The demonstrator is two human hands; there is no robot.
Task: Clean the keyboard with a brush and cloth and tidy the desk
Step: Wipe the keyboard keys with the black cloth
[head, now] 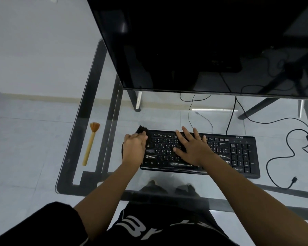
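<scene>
The left hand [134, 148] holds a dark cloth [141, 129] at the keyboard's [238, 153] left end; the right hand [194, 148] lies flat and open on the keys. Wipe slowly sideways (the brush [90, 144] rests well apart on the glass worktop [103, 121]).

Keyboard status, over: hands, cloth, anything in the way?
Left hand on dark cloth at keyboard left end. Right hand flat on keys, open. Brush lies apart, left. Nothing blocking.

Bare glass lies between the brush [91, 142] and keyboard [238, 153]; the monitor [203, 41] overhangs behind.
</scene>
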